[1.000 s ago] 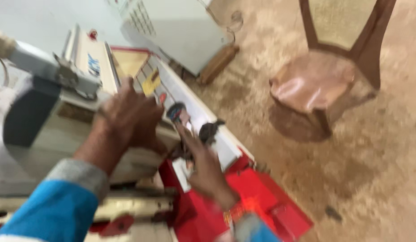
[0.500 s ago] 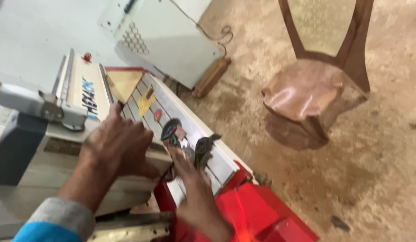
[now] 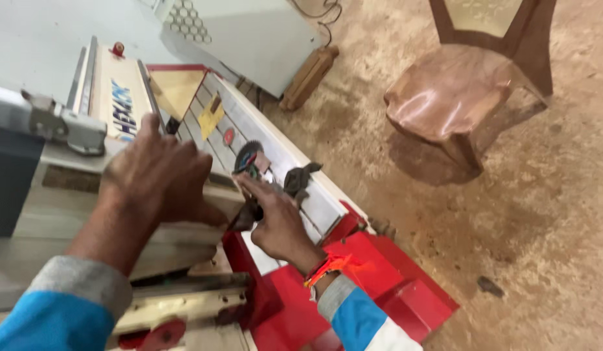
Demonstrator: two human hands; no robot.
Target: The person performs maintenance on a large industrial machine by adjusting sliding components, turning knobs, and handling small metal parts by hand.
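Observation:
My left hand (image 3: pixel 159 177) lies palm-down, fingers bent, on the top edge of a pale wooden panel (image 3: pixel 67 221) resting on a woodworking machine (image 3: pixel 275 162). My right hand (image 3: pixel 275 218) reaches to the machine's front edge, its fingers curled around a small dark knob or lever (image 3: pixel 251 209). Just above it sit a black toothed handwheel (image 3: pixel 247 156) and a dark star knob (image 3: pixel 300 179). Both sleeves are blue and grey; a red-orange thread band circles the right wrist.
The machine has a red base (image 3: pixel 373 273) and a grey metal fence clamp (image 3: pixel 61 123) at the left. A grey-white cabinet (image 3: pixel 262 36) stands behind. A wooden chair (image 3: pixel 470 91) is at the right on a sawdust-covered floor (image 3: pixel 522 247).
The view has steadied and shifted, so the machine sits more to the left. My right hand has slid up to the dark knob. My left hand stays on the panel.

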